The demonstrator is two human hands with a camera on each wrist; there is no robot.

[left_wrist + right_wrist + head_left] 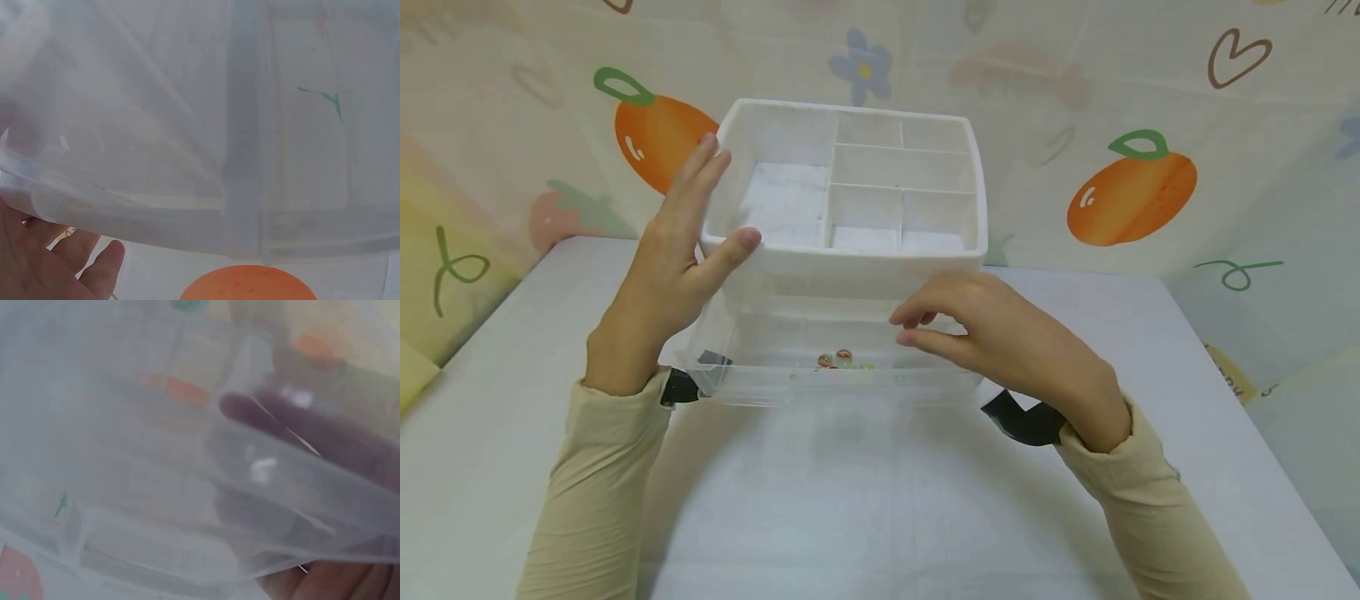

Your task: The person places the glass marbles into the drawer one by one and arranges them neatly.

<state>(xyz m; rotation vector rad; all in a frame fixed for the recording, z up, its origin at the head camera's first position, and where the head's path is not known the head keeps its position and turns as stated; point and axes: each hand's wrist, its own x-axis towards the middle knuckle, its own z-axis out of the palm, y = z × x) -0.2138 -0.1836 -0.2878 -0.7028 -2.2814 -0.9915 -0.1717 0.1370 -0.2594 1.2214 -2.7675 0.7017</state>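
Observation:
A white desktop organizer box [842,260] with an open, divided top stands on the table. Its clear drawer [760,387] is pulled out at the front. Several small round pieces [844,356], brownish and yellow-green, lie in the drawer near its front wall; their kind is too small to tell. My left hand [666,258] rests against the box's left side, fingers straight along the wall and thumb on the front rim. Over the drawer's right part hovers my right hand [992,329], thumb and forefinger apart, nothing visible between them. Through clear plastic, the right wrist view shows blurred fingers [269,419].
A white-covered table [850,517] lies under the box and in front of it. Behind it hangs a cloth [1022,75] printed with oranges, hearts and flowers. Black straps [1026,421] sit at both wrists, close to the drawer's sides.

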